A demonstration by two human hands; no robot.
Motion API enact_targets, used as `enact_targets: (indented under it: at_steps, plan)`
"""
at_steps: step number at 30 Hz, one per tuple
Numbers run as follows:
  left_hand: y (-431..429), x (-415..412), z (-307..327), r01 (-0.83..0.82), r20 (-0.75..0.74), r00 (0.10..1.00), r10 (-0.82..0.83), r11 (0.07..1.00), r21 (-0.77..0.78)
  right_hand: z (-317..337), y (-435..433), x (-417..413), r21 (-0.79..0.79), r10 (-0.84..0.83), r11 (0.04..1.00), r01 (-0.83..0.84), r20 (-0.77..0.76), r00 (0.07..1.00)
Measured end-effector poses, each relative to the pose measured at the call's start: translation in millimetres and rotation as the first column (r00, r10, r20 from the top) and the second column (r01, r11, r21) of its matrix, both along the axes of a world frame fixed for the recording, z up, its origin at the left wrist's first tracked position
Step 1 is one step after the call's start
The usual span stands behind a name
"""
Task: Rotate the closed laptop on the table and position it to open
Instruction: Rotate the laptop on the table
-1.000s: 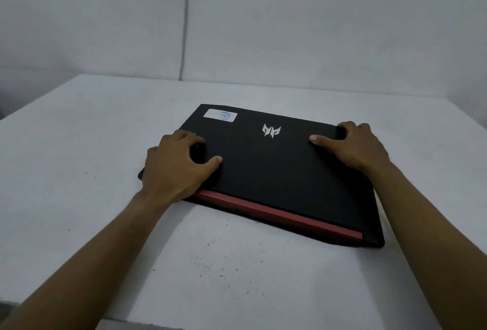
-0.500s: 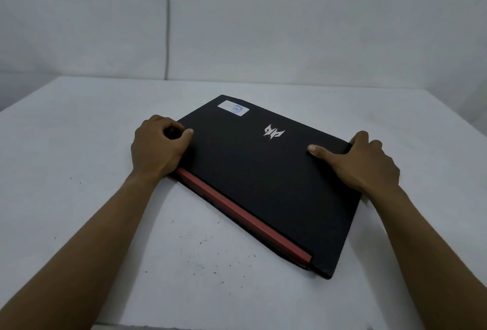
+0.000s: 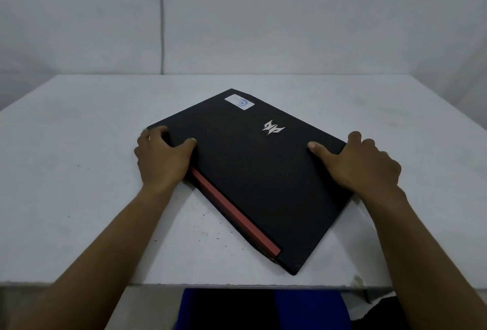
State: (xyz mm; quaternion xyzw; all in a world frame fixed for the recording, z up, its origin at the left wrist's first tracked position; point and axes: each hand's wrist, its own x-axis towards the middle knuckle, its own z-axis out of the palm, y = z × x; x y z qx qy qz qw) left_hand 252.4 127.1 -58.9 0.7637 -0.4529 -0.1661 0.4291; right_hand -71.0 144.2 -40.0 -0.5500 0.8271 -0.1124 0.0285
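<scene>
A closed black laptop (image 3: 253,171) lies flat and skewed on the white table (image 3: 79,171). Its lid bears a silver logo (image 3: 273,127) and a white sticker (image 3: 239,102) near the far corner. A red hinge strip (image 3: 234,212) runs along the edge facing me and to the left, down toward the near corner. My left hand (image 3: 163,158) grips the left corner, thumb on the lid and fingers curled over the edge. My right hand (image 3: 361,163) holds the right corner the same way, thumb pressed on the lid.
The table's near edge (image 3: 237,285) runs just below the laptop's nearest corner. A grey wall (image 3: 290,13) with a thin vertical cable (image 3: 162,26) stands behind the table. Blue and dark cloth (image 3: 263,308) shows under the table edge.
The laptop has turned clockwise on the table under both hands: the left corner went away from me, the red hinge strip now runs steeply toward me, and the near corner slid closer to the table edge.
</scene>
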Motion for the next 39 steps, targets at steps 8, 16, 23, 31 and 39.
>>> enact_targets:
  at_steps: [8,16,23,31,39]
  plan:
    - [26,-31,-6,0.08,-0.06,0.995,-0.082,0.996,-0.029,11,-42,11,0.083,0.274,0.958,-0.273,0.008,0.962]
    - [6,-40,-7,0.065,0.008,0.998,-0.065,0.998,-0.005,5,-83,31,0.032,0.377,0.924,-0.381,0.078,0.923]
    - [-34,-33,-2,0.189,0.042,0.981,-0.188,0.982,-0.011,7,-87,27,0.055,0.325,0.945,-0.322,-0.052,0.944]
    - [-78,-7,6,0.427,-0.047,0.903,-0.427,0.904,-0.01,10,-70,40,0.028,0.227,0.973,-0.228,0.035,0.973]
    - [-93,22,14,0.579,-0.096,0.814,-0.573,0.814,0.053,2,-36,61,0.032,0.196,0.979,-0.203,0.153,0.969]
